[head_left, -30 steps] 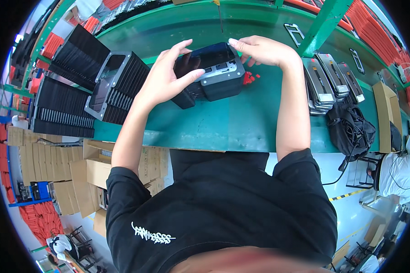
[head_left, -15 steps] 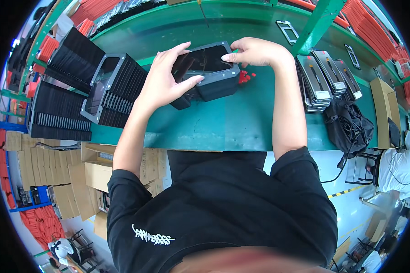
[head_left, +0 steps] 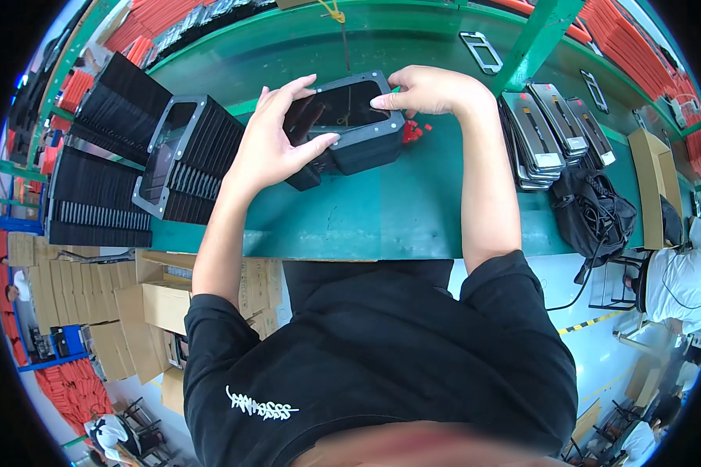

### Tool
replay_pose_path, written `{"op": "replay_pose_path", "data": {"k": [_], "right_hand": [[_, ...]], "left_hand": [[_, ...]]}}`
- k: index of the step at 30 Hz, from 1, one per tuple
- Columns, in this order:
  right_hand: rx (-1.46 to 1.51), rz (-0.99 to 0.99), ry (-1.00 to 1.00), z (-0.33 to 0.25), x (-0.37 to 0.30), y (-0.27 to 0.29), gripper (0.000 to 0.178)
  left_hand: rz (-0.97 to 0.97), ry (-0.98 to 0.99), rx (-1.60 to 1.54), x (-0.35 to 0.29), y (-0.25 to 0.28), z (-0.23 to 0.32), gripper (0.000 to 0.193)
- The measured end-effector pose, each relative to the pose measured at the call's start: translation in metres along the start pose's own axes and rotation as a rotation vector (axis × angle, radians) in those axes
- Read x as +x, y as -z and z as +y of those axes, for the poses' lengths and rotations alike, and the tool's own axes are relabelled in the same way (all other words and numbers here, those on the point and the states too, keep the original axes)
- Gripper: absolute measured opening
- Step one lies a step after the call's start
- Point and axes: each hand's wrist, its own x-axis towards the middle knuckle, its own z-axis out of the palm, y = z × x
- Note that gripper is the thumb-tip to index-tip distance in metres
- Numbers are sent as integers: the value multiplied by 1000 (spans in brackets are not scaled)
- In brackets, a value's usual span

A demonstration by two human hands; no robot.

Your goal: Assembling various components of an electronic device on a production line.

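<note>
A glossy black phone screen (head_left: 343,107) sits in a dark frame with small silver dots at its corners, tilted on top of a black block (head_left: 370,154). My left hand (head_left: 269,152) spans the frame's left end, thumb on the near rim and fingers over the far side. At the right end my right hand (head_left: 436,92) pinches the frame, its thumb lying on the screen's edge and the other fingers behind the rim, partly hidden. Small red pieces (head_left: 417,132) lie on the bench just right of the block.
Tall stacks of black frames (head_left: 185,148) stand at the left. On the right are piles of flat phone-sized panels (head_left: 534,134), a black bag with cables (head_left: 593,210) and an open cardboard box (head_left: 656,187). A green post (head_left: 536,48) rises behind; a yellow-handled screwdriver (head_left: 335,14) hangs above.
Both hands keep their places on the frame. The whole view has shifted slightly, and otherwise little differs.
</note>
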Motion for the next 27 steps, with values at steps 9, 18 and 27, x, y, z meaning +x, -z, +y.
{"op": "replay_pose_path", "data": {"k": [9, 18, 27], "right_hand": [[-21, -1, 20, -2, 1, 0, 66], [-54, 224, 112, 17, 31, -12, 66], [-61, 264, 28, 19, 24, -6, 63]], "left_hand": [[0, -30, 20, -3, 13, -8, 71], [-233, 190, -261, -29, 29, -48, 56], [-1, 205, -728, -39, -13, -48, 69]]}}
